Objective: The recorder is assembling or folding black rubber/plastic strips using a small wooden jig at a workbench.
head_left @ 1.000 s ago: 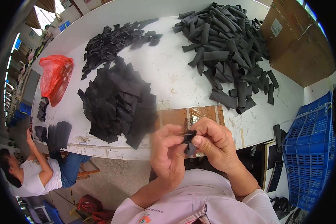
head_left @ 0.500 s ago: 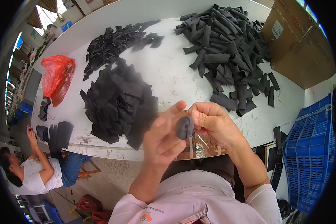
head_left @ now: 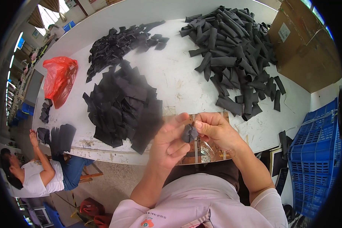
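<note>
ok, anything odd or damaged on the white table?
Only wear: the white tabletop has brownish marks mid-surface and a scuffed front edge, standing out against the white. The held dark-grey fabric piece shows no clear damage.

Head-worn fisheye, downward over table [head_left: 174, 72]

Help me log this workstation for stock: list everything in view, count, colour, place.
Fabric piece: one, grey, centre
Flat-piece pile: one, black, centre left
Small-piece pile: one, black, far left
Tube pile: one, dark grey, far right
Bag: one, red, left
Carton: one, brown, upper right
Crate: at least one, blue, right
Table: one, white, middle
Board: one, brown, table's near edge
Co-worker: one, white top, lower left
Left hand: one, bare, centre
Right hand: one, bare, centre
</note>
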